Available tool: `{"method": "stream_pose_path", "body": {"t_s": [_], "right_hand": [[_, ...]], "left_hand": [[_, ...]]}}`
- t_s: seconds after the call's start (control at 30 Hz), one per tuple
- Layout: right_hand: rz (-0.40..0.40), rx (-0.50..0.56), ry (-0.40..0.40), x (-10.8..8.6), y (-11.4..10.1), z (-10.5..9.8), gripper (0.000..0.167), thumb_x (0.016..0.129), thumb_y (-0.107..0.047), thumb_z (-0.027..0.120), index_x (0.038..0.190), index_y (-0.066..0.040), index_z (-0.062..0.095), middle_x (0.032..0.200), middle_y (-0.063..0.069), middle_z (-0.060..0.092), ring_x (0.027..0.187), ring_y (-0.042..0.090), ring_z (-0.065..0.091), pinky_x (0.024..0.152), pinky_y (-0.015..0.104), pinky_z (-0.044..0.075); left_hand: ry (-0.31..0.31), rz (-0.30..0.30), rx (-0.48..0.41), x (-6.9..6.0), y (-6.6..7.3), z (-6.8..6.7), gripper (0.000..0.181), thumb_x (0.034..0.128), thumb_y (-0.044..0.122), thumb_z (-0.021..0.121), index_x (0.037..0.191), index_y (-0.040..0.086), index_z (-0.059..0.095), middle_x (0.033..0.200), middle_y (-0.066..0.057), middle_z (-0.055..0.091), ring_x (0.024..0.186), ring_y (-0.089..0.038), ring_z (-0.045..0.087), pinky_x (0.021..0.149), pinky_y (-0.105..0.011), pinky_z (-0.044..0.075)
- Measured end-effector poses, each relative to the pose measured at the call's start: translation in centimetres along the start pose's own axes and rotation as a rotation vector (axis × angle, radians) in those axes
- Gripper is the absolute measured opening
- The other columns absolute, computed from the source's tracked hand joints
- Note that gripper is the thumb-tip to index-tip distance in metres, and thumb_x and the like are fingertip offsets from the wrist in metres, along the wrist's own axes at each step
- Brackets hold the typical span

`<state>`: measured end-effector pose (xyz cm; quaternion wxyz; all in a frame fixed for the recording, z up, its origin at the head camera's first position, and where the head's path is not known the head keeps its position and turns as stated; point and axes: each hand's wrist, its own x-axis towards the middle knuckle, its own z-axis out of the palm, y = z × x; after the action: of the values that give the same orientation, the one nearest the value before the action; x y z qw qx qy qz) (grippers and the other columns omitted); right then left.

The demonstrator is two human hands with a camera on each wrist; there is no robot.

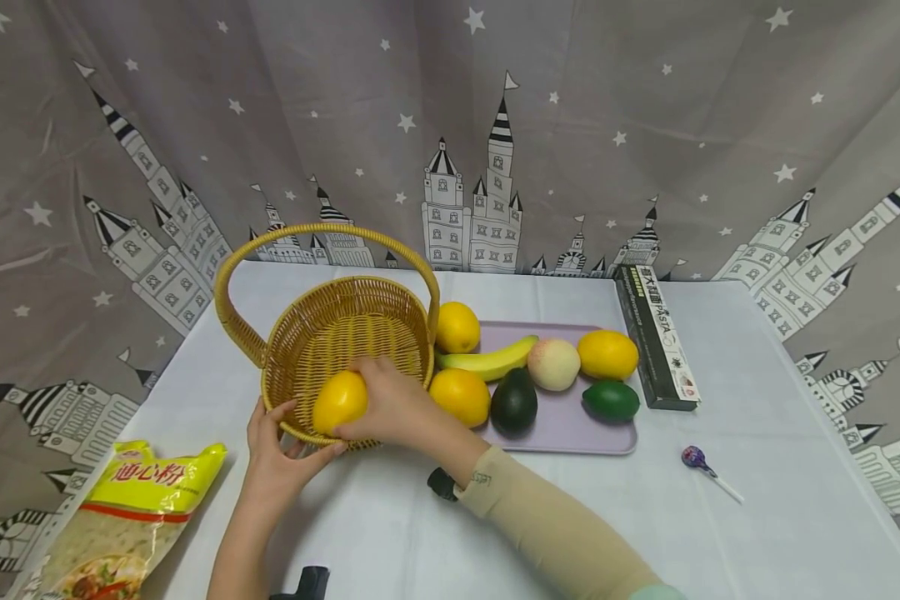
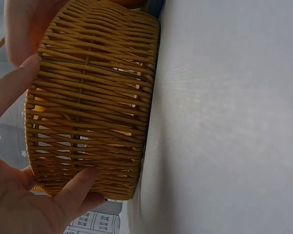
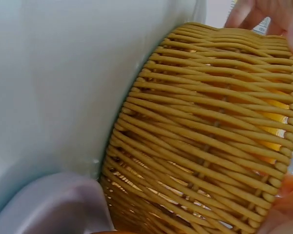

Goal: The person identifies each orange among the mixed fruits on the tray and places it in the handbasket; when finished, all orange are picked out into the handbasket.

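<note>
A brown wicker basket (image 1: pixel 348 333) with a tall hoop handle stands left of centre in the head view. My left hand (image 1: pixel 281 458) grips the front left of its rim; in the left wrist view, the thumb lies near the rim and the fingers (image 2: pixel 78 190) touch the woven side. Inside the basket's near side, my right hand (image 1: pixel 393 404) holds a rounded yellow-orange fruit (image 1: pixel 340 402), its kind unclear. Part of the fruit is covered by that hand. Through the weave, yellow (image 3: pixel 276 134) shows in the right wrist view.
Right of the basket, a lilac tray (image 1: pixel 562 435) bears a banana (image 1: pixel 495 362), a peach (image 1: pixel 553 364), an avocado (image 1: pixel 514 402), a green fruit (image 1: pixel 611 402) and several yellow fruits (image 1: pixel 607 355). Beyond are a pasta box (image 1: pixel 654 337) and lollipop (image 1: pixel 694 457); a pasta bag (image 1: pixel 131 508) lies left.
</note>
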<state>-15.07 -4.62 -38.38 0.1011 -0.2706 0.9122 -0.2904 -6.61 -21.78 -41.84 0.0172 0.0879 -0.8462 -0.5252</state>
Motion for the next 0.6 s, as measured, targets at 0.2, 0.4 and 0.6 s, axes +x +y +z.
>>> {"method": "stream_pose_path", "body": {"t_s": [0.2, 0.4, 0.6], "right_hand": [[0.012, -0.051, -0.009, 0.25, 0.05, 0.43, 0.083, 0.072, -0.054, 0.077, 0.140, -0.017, 0.045, 0.122, 0.005, 0.054, 0.090, 0.017, 0.059, 0.073, 0.029, 0.054], [0.015, -0.107, -0.026, 0.33, -0.02, 0.53, 0.077, 0.077, -0.051, 0.075, 0.139, -0.017, 0.046, 0.122, 0.005, 0.054, 0.090, 0.018, 0.059, 0.073, 0.029, 0.054], [-0.036, -0.113, -0.025, -0.27, 0.16, 0.16, 0.070, 0.084, -0.043, 0.071, 0.143, -0.016, 0.044, 0.127, 0.005, 0.053, 0.098, 0.016, 0.058, 0.081, 0.029, 0.055]], "left_hand": [[0.008, -0.004, -0.002, -0.06, -0.11, -0.01, 0.093, 0.0793, 0.014, 0.081, 0.144, -0.007, 0.018, 0.155, -0.016, -0.021, 0.142, -0.046, 0.008, 0.106, -0.045, 0.036], [0.003, -0.001, -0.005, -0.08, -0.13, -0.04, 0.094, 0.0796, 0.016, 0.081, 0.145, -0.005, 0.017, 0.154, -0.015, -0.023, 0.142, -0.047, 0.007, 0.106, -0.046, 0.036], [0.009, 0.013, -0.015, -0.13, -0.04, 0.06, 0.093, 0.0790, 0.013, 0.081, 0.145, -0.005, 0.018, 0.155, -0.016, -0.022, 0.141, -0.047, 0.008, 0.104, -0.044, 0.036]]}}
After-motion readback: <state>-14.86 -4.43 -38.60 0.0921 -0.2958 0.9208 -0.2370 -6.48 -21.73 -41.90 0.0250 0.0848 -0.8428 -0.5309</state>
